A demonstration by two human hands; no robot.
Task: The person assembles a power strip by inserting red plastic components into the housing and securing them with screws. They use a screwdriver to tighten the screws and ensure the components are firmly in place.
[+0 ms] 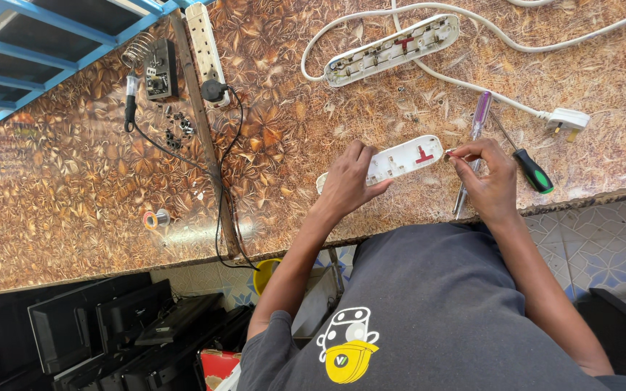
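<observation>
White plastic power-strip cover, long, w/ red insert (400,159), lies on brown leaf-pattern worktop (74,181) near front edge. Left hand (349,181) grips cover's left part, fingers curled over top, thumb below. Right hand (488,177) at cover's right end, thumb + forefinger pinched narrow on small item, too small to identify. Purple-handled screwdriver (477,127) partly under right hand. Green/black-handled screwdriver (529,168) just beside right hand. Opened white power strip base w/ cable (393,49) further back, well apart. White plug (566,122) at right.
</observation>
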